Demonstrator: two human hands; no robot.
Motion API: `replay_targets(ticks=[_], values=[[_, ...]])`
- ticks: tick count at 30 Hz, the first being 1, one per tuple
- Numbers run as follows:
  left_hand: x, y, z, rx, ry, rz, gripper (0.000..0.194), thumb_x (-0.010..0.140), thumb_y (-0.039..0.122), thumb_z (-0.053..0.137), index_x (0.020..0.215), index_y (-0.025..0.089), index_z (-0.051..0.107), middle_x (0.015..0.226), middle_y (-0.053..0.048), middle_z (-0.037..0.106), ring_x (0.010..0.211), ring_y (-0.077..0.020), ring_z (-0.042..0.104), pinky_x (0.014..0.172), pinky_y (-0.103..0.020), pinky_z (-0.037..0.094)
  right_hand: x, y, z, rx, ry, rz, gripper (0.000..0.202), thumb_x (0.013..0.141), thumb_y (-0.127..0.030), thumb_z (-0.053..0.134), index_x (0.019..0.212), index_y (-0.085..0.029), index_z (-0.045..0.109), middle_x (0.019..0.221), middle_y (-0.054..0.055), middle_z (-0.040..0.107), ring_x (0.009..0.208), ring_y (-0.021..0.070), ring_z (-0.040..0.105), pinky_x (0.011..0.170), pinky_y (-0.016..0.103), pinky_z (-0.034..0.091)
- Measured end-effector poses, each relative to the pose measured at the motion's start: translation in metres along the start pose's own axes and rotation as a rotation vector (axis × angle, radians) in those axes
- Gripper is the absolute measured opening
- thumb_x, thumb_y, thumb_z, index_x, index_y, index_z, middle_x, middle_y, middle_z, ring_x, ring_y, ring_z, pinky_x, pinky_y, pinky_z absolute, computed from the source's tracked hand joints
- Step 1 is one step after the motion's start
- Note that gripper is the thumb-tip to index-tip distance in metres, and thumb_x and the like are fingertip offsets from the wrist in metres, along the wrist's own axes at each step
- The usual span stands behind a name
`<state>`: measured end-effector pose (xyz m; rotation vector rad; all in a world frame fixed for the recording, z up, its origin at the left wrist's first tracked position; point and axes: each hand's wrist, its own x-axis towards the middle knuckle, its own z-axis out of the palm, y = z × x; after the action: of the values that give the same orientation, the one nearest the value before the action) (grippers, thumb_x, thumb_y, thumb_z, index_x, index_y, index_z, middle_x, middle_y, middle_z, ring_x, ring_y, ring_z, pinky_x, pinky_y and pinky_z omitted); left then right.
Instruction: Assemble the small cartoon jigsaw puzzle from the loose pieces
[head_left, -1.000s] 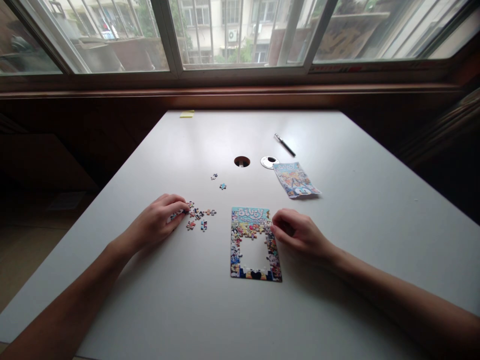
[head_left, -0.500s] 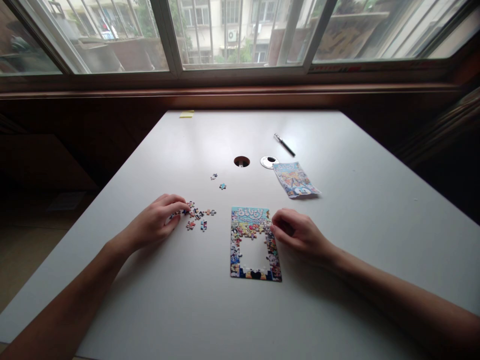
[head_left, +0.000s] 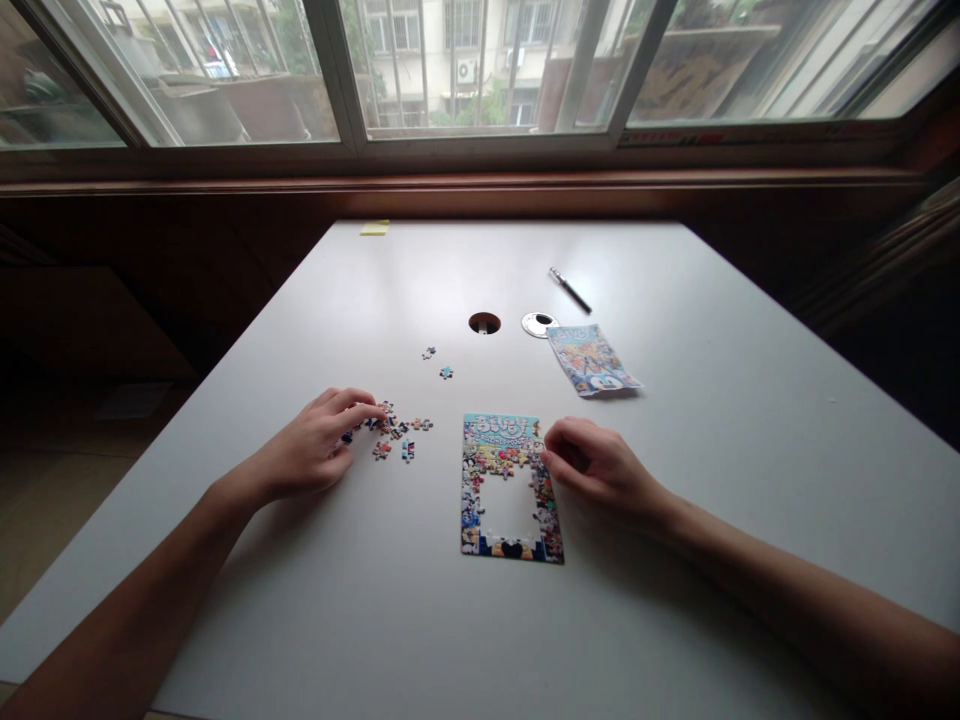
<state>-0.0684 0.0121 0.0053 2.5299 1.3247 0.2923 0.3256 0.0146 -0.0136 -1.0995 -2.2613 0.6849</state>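
Above a loose pile of jigsaw pieces (head_left: 391,426), my left hand (head_left: 315,440) is open, fingers apart, with the fingertips reaching onto the pile's left side. A partly assembled jigsaw puzzle (head_left: 471,500) lies flat in front of me, its frame and upper rows joined around a gap in the middle. My right hand (head_left: 596,462) rests at the puzzle's upper right edge. Its fingers are curled, with thumb and index finger pressed together against that edge; anything between them is hidden. Two single jigsaw pieces, one greyish (head_left: 428,353) and one bluish (head_left: 446,373), lie beyond the pile.
A creased picture sheet (head_left: 592,358) lies beyond my right hand, overlapping a round metal cap (head_left: 538,324). A cable hole (head_left: 484,323) opens in the white table (head_left: 375,600). A pen (head_left: 570,290) and a yellow sticky note (head_left: 375,228) lie farther back, before the window.
My left hand's fingers have shifted slightly right over the pile, and its thumb has drawn back a little. The right hand and the puzzle stay where they were.
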Motion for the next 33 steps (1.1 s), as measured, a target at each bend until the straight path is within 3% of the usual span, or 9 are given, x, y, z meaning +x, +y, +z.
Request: replay_targets(ticks=[10, 20, 33], values=[[0.0004, -0.0020, 0.0047, -0.038, 0.049, -0.026, 0.047, 0.081, 0.007, 0.042, 0.122, 0.025, 0.058, 0.132, -0.006, 0.053, 0.124, -0.0256, 0.046, 0.108, -0.040, 0.042, -0.0001, -0.0016, -0.0006, 0.003, 0.005, -0.002, 0.015, 0.090, -0.024, 0.055, 0.076, -0.020, 0.052, 0.067, 0.000, 0.053, 0.064, 0.0139, 0.046, 0.062, 0.029, 0.038], [0.0004, -0.0027, 0.0038, -0.024, 0.020, -0.013, 0.058, 0.074, -0.001, 0.038, 0.121, 0.027, 0.059, 0.133, -0.004, 0.051, 0.123, -0.0247, 0.046, 0.107, -0.038, 0.042, 0.0010, -0.0009, 0.0003, 0.010, -0.005, 0.002, 0.015, 0.091, -0.024, 0.055, 0.077, -0.020, 0.052, 0.068, 0.000, 0.054, 0.064, 0.0139, 0.046, 0.063, 0.029, 0.038], [-0.0004, -0.0031, 0.0060, -0.012, 0.014, -0.026, 0.052, 0.081, 0.005, 0.042, 0.127, 0.025, 0.056, 0.135, -0.007, 0.049, 0.126, -0.0255, 0.044, 0.108, -0.039, 0.042, 0.0004, -0.0002, 0.0006, 0.005, 0.000, 0.000, 0.014, 0.090, -0.023, 0.055, 0.077, -0.020, 0.053, 0.068, -0.001, 0.053, 0.064, 0.0135, 0.046, 0.063, 0.028, 0.037]])
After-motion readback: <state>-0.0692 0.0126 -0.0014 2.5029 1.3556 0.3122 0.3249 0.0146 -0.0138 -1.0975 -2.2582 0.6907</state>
